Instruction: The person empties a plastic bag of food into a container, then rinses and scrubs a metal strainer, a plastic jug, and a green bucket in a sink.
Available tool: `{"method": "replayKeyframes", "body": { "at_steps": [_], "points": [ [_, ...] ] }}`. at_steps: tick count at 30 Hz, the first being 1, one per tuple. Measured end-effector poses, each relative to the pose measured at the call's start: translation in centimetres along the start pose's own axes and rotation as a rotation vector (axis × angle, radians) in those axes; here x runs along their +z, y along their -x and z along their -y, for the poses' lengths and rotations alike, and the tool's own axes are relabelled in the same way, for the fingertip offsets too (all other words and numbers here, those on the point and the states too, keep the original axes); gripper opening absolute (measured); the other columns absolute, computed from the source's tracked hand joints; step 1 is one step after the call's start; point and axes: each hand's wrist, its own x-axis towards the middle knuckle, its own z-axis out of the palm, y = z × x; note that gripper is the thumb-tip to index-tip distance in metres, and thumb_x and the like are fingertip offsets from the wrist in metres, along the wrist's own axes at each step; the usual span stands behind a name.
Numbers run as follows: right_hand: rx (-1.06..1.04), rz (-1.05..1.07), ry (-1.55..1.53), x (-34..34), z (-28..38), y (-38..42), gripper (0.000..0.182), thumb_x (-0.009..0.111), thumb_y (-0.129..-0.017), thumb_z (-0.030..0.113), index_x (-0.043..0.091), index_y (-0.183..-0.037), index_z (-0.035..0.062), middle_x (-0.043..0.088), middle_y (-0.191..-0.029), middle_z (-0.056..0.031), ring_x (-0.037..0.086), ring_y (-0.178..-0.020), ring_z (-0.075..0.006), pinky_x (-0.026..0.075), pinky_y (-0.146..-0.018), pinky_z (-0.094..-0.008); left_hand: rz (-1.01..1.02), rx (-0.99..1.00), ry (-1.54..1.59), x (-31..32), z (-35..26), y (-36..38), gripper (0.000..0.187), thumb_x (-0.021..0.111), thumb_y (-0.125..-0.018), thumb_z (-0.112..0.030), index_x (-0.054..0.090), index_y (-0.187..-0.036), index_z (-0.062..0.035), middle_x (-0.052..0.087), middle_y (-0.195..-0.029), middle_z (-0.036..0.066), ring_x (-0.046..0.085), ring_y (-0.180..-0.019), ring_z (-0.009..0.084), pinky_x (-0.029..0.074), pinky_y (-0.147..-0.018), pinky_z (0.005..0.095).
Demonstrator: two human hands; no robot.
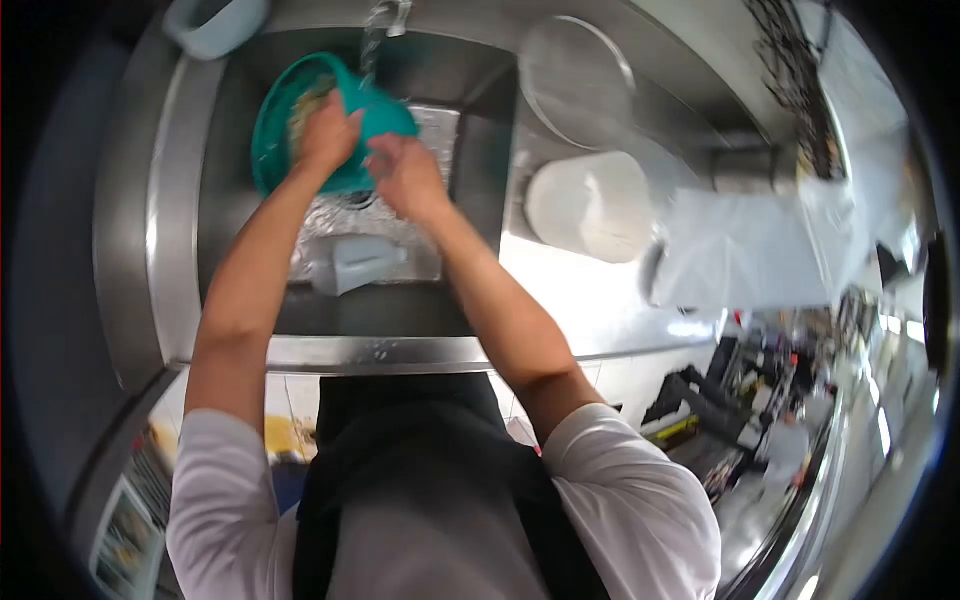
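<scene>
A green plastic bowl (265, 140) is tipped on its side in the steel sink, its mouth toward the left. Pale, stringy food (303, 115) lies inside it. My left hand (328, 138) reaches into the bowl against this food; its fingertips are blurred and partly hidden. At the bowl's outer right side, my right hand (405, 178) has its fingers curled against the wall. Water (370, 55) runs from the tap (397, 18) down by the bowl. A whitish translucent plastic bottle or scoop (360, 262) rests on the sink floor below the hands.
Right of the sink (375, 318) stand a round, clear-looking lid or sieve (577, 82) and a white tub (590, 207). A pale covered block (745, 250) sits farther right. Another whitish container (215, 25) is at the upper left corner. The steel front edge (380, 352) lies before my body.
</scene>
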Motion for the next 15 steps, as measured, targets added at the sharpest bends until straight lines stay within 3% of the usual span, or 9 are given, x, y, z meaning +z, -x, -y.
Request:
{"method": "replayKeyframes", "body": {
  "at_steps": [2,4,6,8,9,10,11,13,15],
  "points": [
    [0.115,-0.047,-0.140,-6.4,2.8,2.7,0.023,0.062,-0.082,0.012,0.064,-0.103,0.0036,0.063,-0.100,-0.0215,0.061,-0.092,-0.0383,0.049,-0.082,-0.0440,0.038,0.010,-0.055,0.2,0.1,0.8,0.038,0.057,-0.089,-0.027,0.048,-0.116,-0.0015,0.063,-0.100,0.029,0.060,-0.095,0.0467,0.046,-0.084,0.0524],
    [-0.113,-0.302,0.094,-12.2,0.8,5.0,0.018,0.059,-0.079,0.004,0.064,-0.097,0.0044,0.064,-0.092,-0.0173,0.062,-0.086,-0.0362,0.050,-0.075,-0.0423,0.053,0.029,-0.005,-0.7,-0.8,1.1,0.034,0.056,-0.090,-0.026,0.050,-0.113,-0.0019,0.063,-0.100,0.029,0.060,-0.096,0.0461,0.046,-0.085,0.0520],
    [0.082,-0.330,0.329,-19.6,-0.3,6.0,0.012,0.059,-0.080,0.004,0.065,-0.090,0.0048,0.066,-0.087,-0.0156,0.065,-0.081,-0.0322,0.051,-0.070,-0.0373,0.089,0.004,0.081,-1.0,-0.8,0.7,0.034,0.055,-0.091,-0.028,0.052,-0.111,-0.0008,0.063,-0.100,0.027,0.059,-0.097,0.0443,0.046,-0.085,0.0509],
    [0.379,0.106,0.568,-23.7,-5.2,5.4,0.021,0.059,-0.082,0.014,0.066,-0.097,0.0023,0.066,-0.095,-0.0197,0.064,-0.087,-0.0370,0.050,-0.076,-0.0444,-0.165,0.181,-0.196,1.8,2.5,0.2,0.037,0.056,-0.090,-0.029,0.053,-0.111,0.0018,0.063,-0.100,0.027,0.059,-0.099,0.0436,0.046,-0.087,0.0498],
    [0.268,0.217,0.652,-23.3,-9.0,5.6,0.026,0.058,-0.083,0.016,0.063,-0.103,-0.0007,0.065,-0.105,-0.0218,0.062,-0.096,-0.0376,0.049,-0.083,-0.0448,-0.071,0.091,-0.142,0.0,1.8,0.3,0.038,0.056,-0.090,-0.030,0.055,-0.110,0.0029,0.063,-0.100,0.027,0.059,-0.099,0.0440,0.046,-0.087,0.0493],
    [0.487,0.430,0.754,-22.0,-9.8,4.1,0.032,0.057,-0.082,0.015,0.061,-0.109,-0.0016,0.063,-0.110,-0.0220,0.060,-0.103,-0.0373,0.048,-0.088,-0.0441,0.019,0.003,-0.074,-1.0,0.2,0.4,0.039,0.057,-0.089,-0.030,0.056,-0.108,0.0041,0.063,-0.101,0.028,0.059,-0.099,0.0444,0.046,-0.087,0.0488],
    [0.427,0.597,0.863,-21.0,-13.2,4.0,0.035,0.056,-0.081,0.014,0.059,-0.112,-0.0010,0.062,-0.112,-0.0225,0.059,-0.105,-0.0375,0.048,-0.089,-0.0435,0.021,-0.054,-0.021,-1.4,-0.1,0.0,0.039,0.058,-0.088,-0.031,0.057,-0.106,0.0043,0.063,-0.101,0.028,0.059,-0.099,0.0442,0.046,-0.087,0.0484],
    [0.136,0.621,0.744,-20.0,-16.2,4.7,0.038,0.056,-0.080,0.013,0.058,-0.114,-0.0026,0.061,-0.112,-0.0243,0.058,-0.106,-0.0373,0.046,-0.090,-0.0435,0.031,-0.140,0.052,-1.9,0.1,0.1,0.039,0.059,-0.087,-0.031,0.059,-0.103,0.0047,0.063,-0.102,0.028,0.059,-0.099,0.0441,0.046,-0.088,0.0478],
    [0.259,0.679,0.792,-20.0,-17.1,4.0,0.039,0.056,-0.080,0.013,0.057,-0.116,-0.0025,0.061,-0.112,-0.0249,0.058,-0.107,-0.0368,0.045,-0.092,-0.0434,0.041,-0.191,0.097,-1.5,0.3,-0.1,0.040,0.060,-0.086,-0.031,0.059,-0.102,0.0050,0.062,-0.102,0.029,0.059,-0.099,0.0440,0.046,-0.087,0.0473]
  ]
}}
